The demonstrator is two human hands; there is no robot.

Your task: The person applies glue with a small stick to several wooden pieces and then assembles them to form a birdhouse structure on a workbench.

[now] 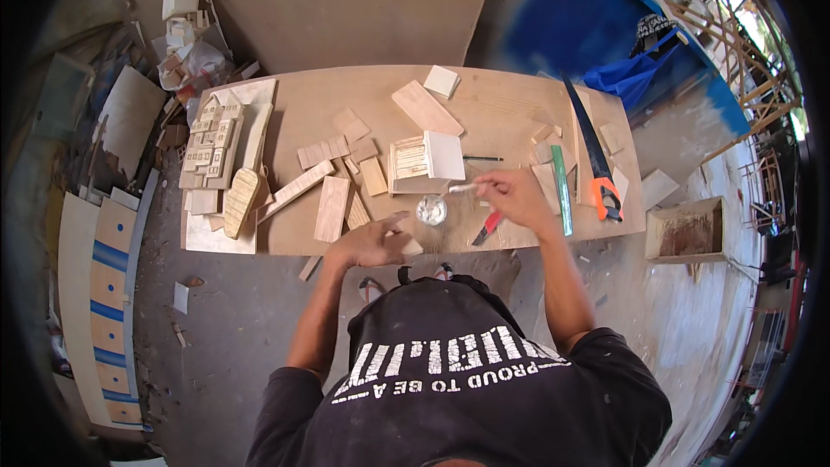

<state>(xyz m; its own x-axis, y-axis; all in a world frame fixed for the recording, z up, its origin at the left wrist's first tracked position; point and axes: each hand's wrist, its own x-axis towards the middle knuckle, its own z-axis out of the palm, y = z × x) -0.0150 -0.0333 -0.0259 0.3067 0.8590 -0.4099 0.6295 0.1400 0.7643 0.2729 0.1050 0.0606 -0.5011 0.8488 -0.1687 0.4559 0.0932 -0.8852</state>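
My right hand pinches a pale stick just right of a round container of white paste. My left hand, fingers apart and curved, is at the table's front edge beside a small pale wood piece; whether it touches the piece is unclear. A small wooden box-like model with a white panel stands behind the container. A red-handled blade lies below my right hand. A green pencil and a long green strip lie nearby.
Loose wood pieces cover parts of the plywood table. A wooden building model sits at left, an orange-handled saw at right. Beyond are a blue cloth, an open box on the right and striped boards on the left.
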